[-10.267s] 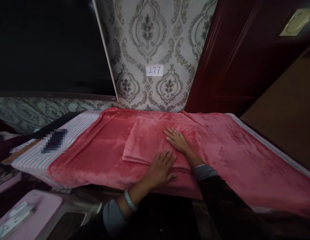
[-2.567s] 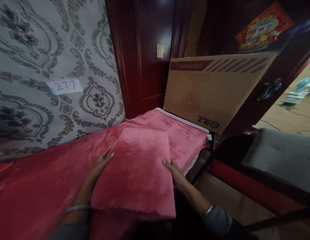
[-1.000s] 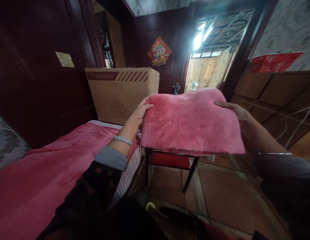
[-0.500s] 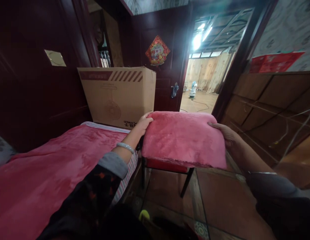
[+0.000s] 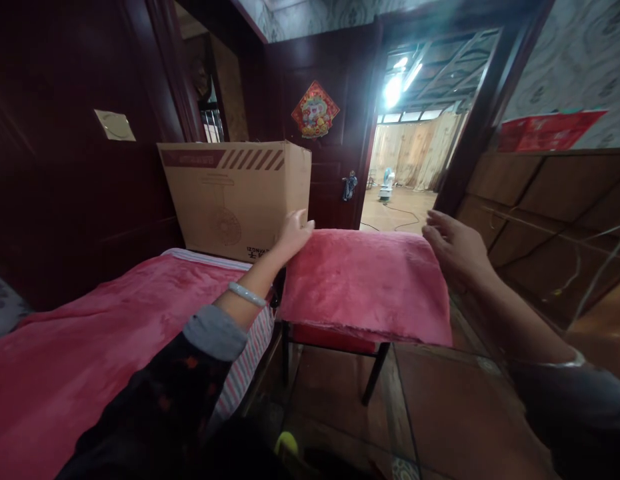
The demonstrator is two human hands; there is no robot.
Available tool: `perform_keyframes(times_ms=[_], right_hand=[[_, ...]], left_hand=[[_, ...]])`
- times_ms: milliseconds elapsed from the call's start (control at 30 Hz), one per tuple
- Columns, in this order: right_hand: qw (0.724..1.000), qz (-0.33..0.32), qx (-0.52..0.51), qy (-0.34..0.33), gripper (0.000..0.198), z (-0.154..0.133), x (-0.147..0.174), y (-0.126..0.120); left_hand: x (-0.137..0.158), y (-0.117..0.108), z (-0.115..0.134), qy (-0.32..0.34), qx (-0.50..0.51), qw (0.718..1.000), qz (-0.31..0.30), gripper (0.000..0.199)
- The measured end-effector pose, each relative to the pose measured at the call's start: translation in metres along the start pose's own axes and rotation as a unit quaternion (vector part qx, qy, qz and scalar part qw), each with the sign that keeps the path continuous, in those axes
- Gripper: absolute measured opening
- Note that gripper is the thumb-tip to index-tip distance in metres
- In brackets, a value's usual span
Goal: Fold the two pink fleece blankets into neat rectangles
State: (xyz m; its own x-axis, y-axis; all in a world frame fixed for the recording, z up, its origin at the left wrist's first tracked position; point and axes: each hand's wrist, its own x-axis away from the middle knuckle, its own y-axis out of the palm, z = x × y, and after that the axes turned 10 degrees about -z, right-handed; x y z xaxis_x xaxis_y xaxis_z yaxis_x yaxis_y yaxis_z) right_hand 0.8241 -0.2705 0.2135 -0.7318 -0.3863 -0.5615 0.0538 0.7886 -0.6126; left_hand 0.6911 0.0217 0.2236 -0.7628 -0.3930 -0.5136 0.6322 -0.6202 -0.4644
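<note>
A folded pink plush blanket (image 5: pixel 367 283) lies across a chair with a red seat (image 5: pixel 335 337) and dark legs, its near edge hanging past the seat. At the blanket's far left corner is my left hand (image 5: pixel 296 235), fingers loosely stretched and not gripping. My right hand (image 5: pixel 453 241) is raised just off the far right corner, fingers apart, with nothing in it. A bracelet circles each wrist.
To the left is a bed with a pink cover (image 5: pixel 125 327) over a striped sheet (image 5: pixel 247 353). A large cardboard box (image 5: pixel 230 200) stands behind it. Beyond the chair is an open doorway with a fan (image 5: pixel 387 183). Stacked brown boxes (image 5: pixel 565 207) and a red box (image 5: pixel 547 131) line the right.
Both hands have let go of the blanket's corners and lifted slightly. The right hand has moved up and away from the edge. The blanket now lies flatter on the chair.
</note>
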Motion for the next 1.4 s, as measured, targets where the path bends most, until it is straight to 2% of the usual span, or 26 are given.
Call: perform_keyframes(times_ms=[100, 167, 300, 400, 533, 633, 767, 1033, 1200, 1400], right_hand=[[0.991, -0.024, 0.079, -0.103, 0.046, -0.033, -0.012, 0.02], [0.977, -0.065, 0.153, -0.13, 0.046, -0.043, -0.014, 0.042], [0.948, -0.149, 0.242, -0.142, 0.047, -0.029, -0.004, 0.081], [0.946, -0.138, 0.246, -0.16, 0.05, -0.012, 0.001, 0.093], [0.946, -0.137, 0.247, -0.158, 0.053, -0.009, 0.0, 0.091], [0.945, -0.145, 0.256, -0.14, 0.054, -0.019, -0.002, 0.084], [0.937, -0.129, 0.276, -0.171, 0.053, -0.035, 0.0, 0.077], [0.933, -0.158, 0.279, -0.164, 0.051, -0.029, 0.01, 0.09], [0.937, -0.171, 0.27, -0.142, 0.05, -0.032, 0.009, 0.088], [0.937, -0.188, 0.272, -0.114, 0.052, -0.038, 0.008, 0.082]], left_hand=[[-0.003, 0.033, 0.036, 0.104, -0.128, 0.983, -0.08, 0.044], [0.004, 0.058, 0.049, 0.116, -0.236, 0.957, -0.122, 0.044], [0.026, 0.09, 0.04, 0.085, -0.372, 0.907, -0.18, 0.041], [0.032, 0.097, 0.026, 0.102, -0.395, 0.898, -0.167, 0.043], [0.03, 0.097, 0.023, 0.108, -0.398, 0.897, -0.159, 0.042], [0.03, 0.095, 0.028, 0.1, -0.398, 0.898, -0.161, 0.042], [0.032, 0.093, 0.031, 0.095, -0.393, 0.897, -0.178, 0.041], [0.028, 0.089, 0.029, 0.102, -0.367, 0.904, -0.196, 0.041], [0.031, 0.063, 0.021, 0.124, -0.363, 0.901, -0.203, 0.046], [0.045, 0.022, -0.002, 0.047, -0.398, 0.896, -0.192, 0.062]])
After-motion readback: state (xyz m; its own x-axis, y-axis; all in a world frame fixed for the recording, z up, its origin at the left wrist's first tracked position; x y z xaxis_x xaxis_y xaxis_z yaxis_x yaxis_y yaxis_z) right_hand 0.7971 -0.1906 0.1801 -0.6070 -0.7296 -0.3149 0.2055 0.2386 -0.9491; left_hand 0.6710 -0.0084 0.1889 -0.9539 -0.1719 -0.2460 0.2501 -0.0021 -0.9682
